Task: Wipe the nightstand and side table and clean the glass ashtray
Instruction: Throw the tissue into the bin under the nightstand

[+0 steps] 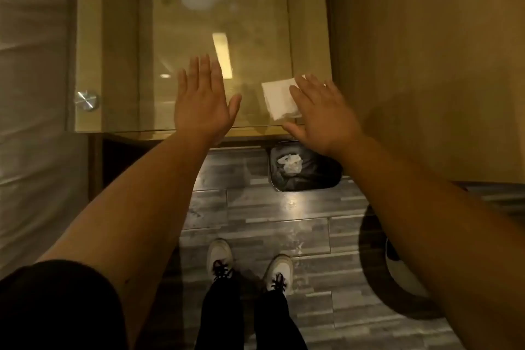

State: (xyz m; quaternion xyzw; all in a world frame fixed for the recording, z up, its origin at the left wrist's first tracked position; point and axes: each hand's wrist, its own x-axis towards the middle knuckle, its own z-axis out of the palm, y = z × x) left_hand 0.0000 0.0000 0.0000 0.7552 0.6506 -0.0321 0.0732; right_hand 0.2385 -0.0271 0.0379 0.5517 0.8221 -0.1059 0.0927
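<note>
The nightstand (119, 37) has a glass top over pale wood, and it fills the upper middle of the head view. My left hand (201, 99) hovers flat and open over the glass near its front edge, holding nothing. My right hand (321, 113) lies flat with its fingers on the right part of a folded white tissue (277, 99), which rests on the glass near the front right corner. No glass ashtray shows in the frame.
A black-lined waste bin (312, 176) with a crumpled white tissue inside stands on the grey plank floor below the nightstand's front edge. White bedding (31, 94) runs along the left. A wooden panel (426, 65) rises on the right. My shoes (250, 267) stand below.
</note>
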